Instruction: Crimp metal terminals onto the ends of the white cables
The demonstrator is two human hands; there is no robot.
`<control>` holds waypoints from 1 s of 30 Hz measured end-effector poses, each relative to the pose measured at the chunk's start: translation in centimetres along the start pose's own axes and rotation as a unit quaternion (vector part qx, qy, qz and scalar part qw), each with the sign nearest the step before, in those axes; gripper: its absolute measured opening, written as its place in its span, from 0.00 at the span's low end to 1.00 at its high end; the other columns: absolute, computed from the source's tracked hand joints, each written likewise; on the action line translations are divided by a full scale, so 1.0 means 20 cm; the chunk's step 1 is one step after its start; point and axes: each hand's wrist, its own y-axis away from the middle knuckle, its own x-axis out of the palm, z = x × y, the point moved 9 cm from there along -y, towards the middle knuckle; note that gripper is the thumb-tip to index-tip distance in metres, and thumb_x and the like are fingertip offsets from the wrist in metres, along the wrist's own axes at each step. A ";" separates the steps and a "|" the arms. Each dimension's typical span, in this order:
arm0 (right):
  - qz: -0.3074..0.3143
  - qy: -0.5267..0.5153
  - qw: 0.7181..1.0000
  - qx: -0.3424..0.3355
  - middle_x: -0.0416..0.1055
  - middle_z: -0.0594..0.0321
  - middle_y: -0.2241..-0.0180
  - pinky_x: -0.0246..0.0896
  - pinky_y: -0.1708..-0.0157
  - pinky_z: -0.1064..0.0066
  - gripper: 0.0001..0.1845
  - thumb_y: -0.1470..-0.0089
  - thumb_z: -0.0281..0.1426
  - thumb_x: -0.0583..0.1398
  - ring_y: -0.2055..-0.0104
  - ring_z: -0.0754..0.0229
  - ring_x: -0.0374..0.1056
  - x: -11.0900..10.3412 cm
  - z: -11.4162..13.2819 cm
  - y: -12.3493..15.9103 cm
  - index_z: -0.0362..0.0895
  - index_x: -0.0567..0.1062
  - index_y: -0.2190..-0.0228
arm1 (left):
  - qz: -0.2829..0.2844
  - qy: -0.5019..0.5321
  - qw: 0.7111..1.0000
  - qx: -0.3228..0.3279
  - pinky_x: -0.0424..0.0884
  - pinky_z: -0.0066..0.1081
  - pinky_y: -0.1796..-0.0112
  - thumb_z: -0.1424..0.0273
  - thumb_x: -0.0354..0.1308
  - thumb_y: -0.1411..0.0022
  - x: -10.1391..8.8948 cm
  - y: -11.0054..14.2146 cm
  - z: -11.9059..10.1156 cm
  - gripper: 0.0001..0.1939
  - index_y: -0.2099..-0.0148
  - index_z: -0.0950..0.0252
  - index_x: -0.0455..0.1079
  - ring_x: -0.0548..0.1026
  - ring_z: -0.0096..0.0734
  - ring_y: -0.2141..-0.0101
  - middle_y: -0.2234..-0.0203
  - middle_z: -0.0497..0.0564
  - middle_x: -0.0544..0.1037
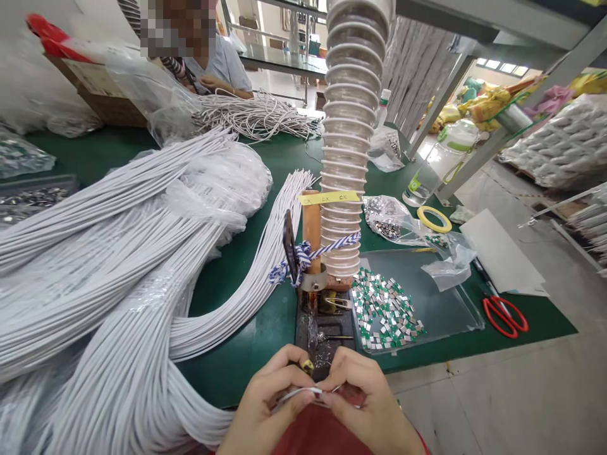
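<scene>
Bundled white cables [118, 272] sprawl across the green workbench [227, 341] at left. The left hand [265, 404] and right hand [365, 398] pinch a white cable end [296, 395] at the bench edge. Beyond stand a ribbed clear duct hose [344, 126], then a plastic tray [427, 272] of small green-and-silver parts [384, 309], and red scissors [505, 316] above the tiled floor [474, 404].

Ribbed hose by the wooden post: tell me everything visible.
The ribbed hose is a translucent flexible duct with white spiral ribs. It hangs almost upright from beyond the top of the view, its lower end close to the green bench mat; contact there is unclear. Yellow tape marked CX runs from the wooden post across its front, and a blue-and-white twisted cord crosses it lower down.
</scene>
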 end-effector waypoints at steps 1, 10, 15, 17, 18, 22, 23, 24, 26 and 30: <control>0.003 -0.006 1.000 0.007 0.62 0.66 0.75 0.51 0.79 0.74 0.11 0.40 0.34 0.63 0.75 0.64 0.58 0.00 0.00 0.00 0.42 0.81 0.71 | -0.001 0.006 1.000 0.002 0.67 0.25 0.66 0.55 0.62 0.38 0.00 0.00 0.00 0.18 0.70 0.63 0.81 0.72 0.35 0.65 0.65 0.52 0.70; -0.001 0.046 0.999 -0.014 0.64 0.65 0.76 0.53 0.77 0.74 0.10 0.52 0.19 0.58 0.75 0.63 0.63 0.00 0.05 0.01 0.43 0.76 0.77 | 0.011 0.014 1.000 0.014 0.70 0.26 0.63 0.59 0.65 0.39 0.03 -0.01 -0.01 0.12 0.68 0.61 0.84 0.73 0.36 0.64 0.65 0.51 0.70; -0.069 0.192 0.978 -0.035 0.67 0.63 0.73 0.57 0.73 0.72 0.11 0.49 0.20 0.54 0.71 0.60 0.66 -0.13 0.07 0.00 0.44 0.74 0.72 | -0.013 0.004 1.000 0.019 0.72 0.27 0.64 0.63 0.66 0.40 0.02 -0.02 -0.03 0.09 0.68 0.61 0.84 0.75 0.36 0.65 0.64 0.53 0.73; -0.139 0.271 0.952 -0.013 0.67 0.62 0.73 0.57 0.72 0.70 0.10 0.44 0.22 0.54 0.71 0.58 0.66 -0.27 0.04 -0.01 0.45 0.73 0.70 | -0.014 -0.011 1.000 0.017 0.72 0.27 0.64 0.65 0.67 0.41 0.02 -0.02 -0.04 0.08 0.69 0.62 0.85 0.76 0.37 0.65 0.65 0.54 0.75; -0.158 0.310 0.938 0.008 0.68 0.62 0.72 0.58 0.71 0.69 0.09 0.41 0.24 0.54 0.71 0.57 0.66 -0.34 0.02 -0.02 0.45 0.74 0.68 | -0.011 -0.016 1.000 0.017 0.72 0.27 0.64 0.65 0.67 0.41 0.02 -0.02 -0.05 0.08 0.69 0.62 0.85 0.76 0.37 0.65 0.65 0.55 0.76; -0.195 0.402 0.894 0.039 0.71 0.58 0.69 0.59 0.65 0.64 0.07 0.40 0.32 0.59 0.64 0.50 0.67 -0.50 -0.05 -0.07 0.46 0.73 0.70 | -0.008 -0.009 1.000 0.022 0.69 0.26 0.69 0.62 0.66 0.41 0.02 -0.01 -0.06 0.11 0.69 0.62 0.85 0.75 0.33 0.70 0.67 0.55 0.79; -0.192 0.404 0.894 0.036 0.72 0.58 0.69 0.60 0.64 0.62 0.08 0.39 0.33 0.59 0.63 0.49 0.67 -0.50 -0.07 -0.07 0.46 0.72 0.71 | -0.012 -0.005 1.000 0.021 0.68 0.25 0.70 0.60 0.66 0.41 0.02 0.00 -0.06 0.11 0.68 0.61 0.85 0.75 0.32 0.71 0.67 0.55 0.79; -0.187 0.402 0.896 0.032 0.72 0.57 0.68 0.60 0.63 0.62 0.09 0.39 0.33 0.58 0.62 0.48 0.67 -0.50 -0.08 -0.08 0.46 0.72 0.72 | -0.014 -0.004 1.000 0.021 0.67 0.25 0.71 0.59 0.66 0.41 0.02 0.00 -0.05 0.12 0.68 0.61 0.85 0.74 0.31 0.72 0.67 0.55 0.79; -0.180 0.393 0.902 0.026 0.72 0.57 0.68 0.60 0.62 0.61 0.10 0.39 0.32 0.57 0.62 0.48 0.67 -0.48 -0.09 -0.09 0.46 0.71 0.73 | -0.016 -0.005 1.000 0.023 0.65 0.25 0.72 0.57 0.66 0.41 0.02 0.01 -0.04 0.13 0.68 0.61 0.85 0.74 0.31 0.72 0.67 0.55 0.78; -0.178 0.371 0.911 0.024 0.72 0.58 0.69 0.61 0.63 0.62 0.09 0.39 0.31 0.56 0.63 0.49 0.67 -0.48 -0.08 -0.08 0.47 0.69 0.73 | -0.033 -0.008 0.999 0.037 0.65 0.25 0.72 0.58 0.65 0.40 0.00 0.02 -0.03 0.14 0.69 0.62 0.84 0.73 0.30 0.72 0.67 0.54 0.77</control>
